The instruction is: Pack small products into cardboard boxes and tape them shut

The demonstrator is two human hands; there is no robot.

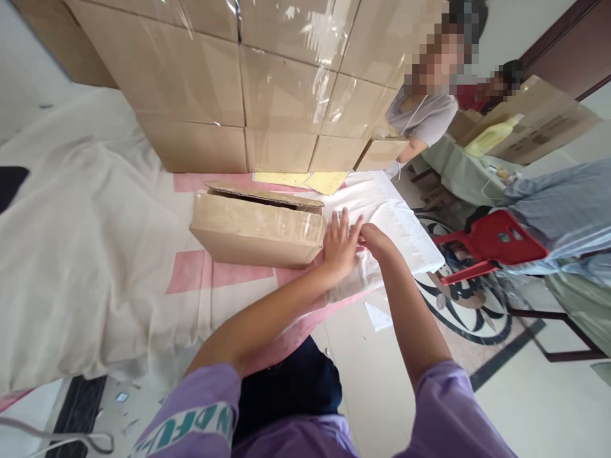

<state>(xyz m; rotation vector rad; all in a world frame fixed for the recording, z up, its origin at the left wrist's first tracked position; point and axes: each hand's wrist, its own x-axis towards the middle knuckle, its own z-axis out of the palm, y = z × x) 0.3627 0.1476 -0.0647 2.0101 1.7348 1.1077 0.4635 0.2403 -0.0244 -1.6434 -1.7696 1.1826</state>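
A small cardboard box [252, 222] lies on the cloth-covered table in front of me, its far flap standing slightly raised over a dark gap. Clear tape shines along its top edge. My left hand [340, 247] is at the box's right end, fingers stretched and spread, palm down. Just to the right, my right hand [375, 240] has its fingers curled in close to my left fingertips. Whatever those curled fingers hold, if anything, is hidden.
Stacked, taped cartons [286, 89] rise behind the box, with yellow sheets [329, 182] at their foot. A person [422, 117] is beside the stack at the right. Beyond the table [109, 254] are a red plastic chair [506, 238] and a yellow bottle [491, 137].
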